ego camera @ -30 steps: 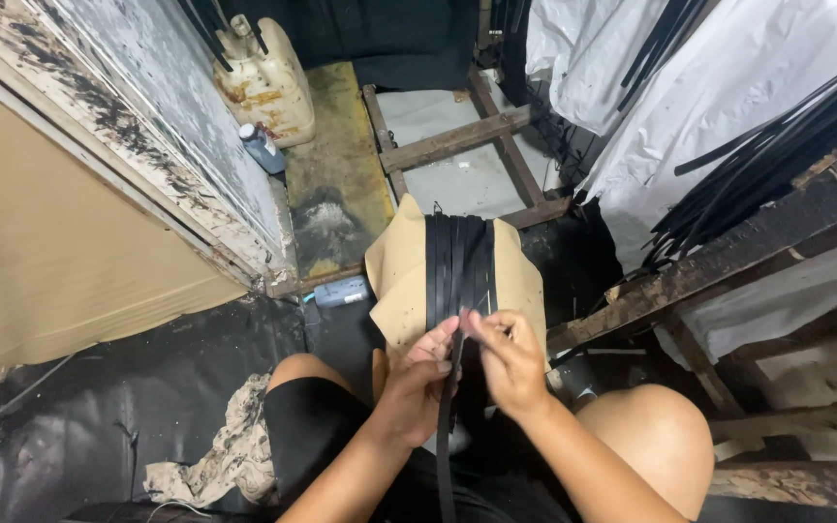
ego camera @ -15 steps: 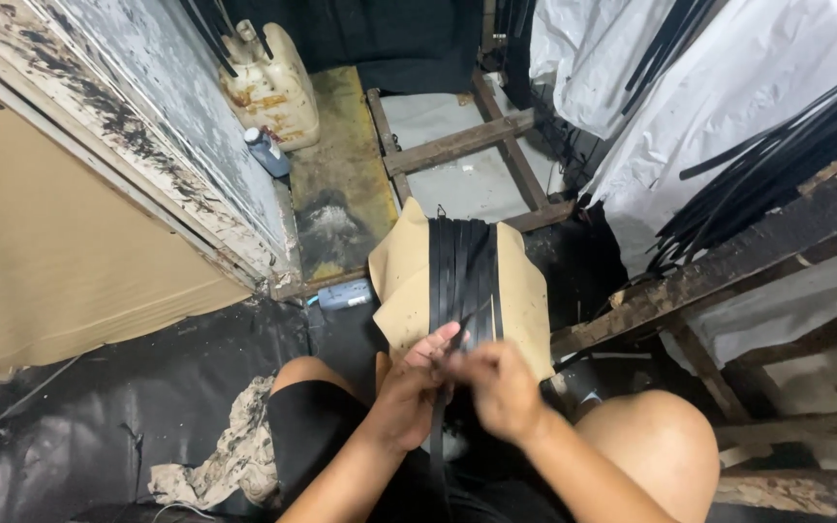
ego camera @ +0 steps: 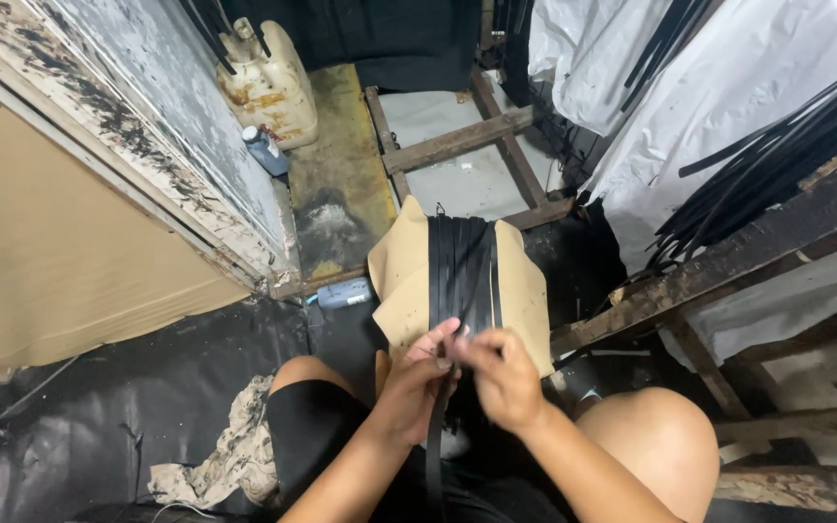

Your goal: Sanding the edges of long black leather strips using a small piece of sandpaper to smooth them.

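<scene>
Left of the tan cardboard piece (ego camera: 520,291), a crumpled rag (ego camera: 230,460) lies on black sheeting. At the cardboard's near edge, the left hand (ego camera: 417,383) and right hand (ego camera: 506,373) both pinch the black strap (ego camera: 459,271) wound around its middle. Winding well here likely means keeping the strap taut and flat.

We see dim, uneven light: white sheeting (ego camera: 728,107) at upper right glares, the black floor covering (ego camera: 99,436) sinks into shadow, and wide-angle distortion bends the edges.
</scene>
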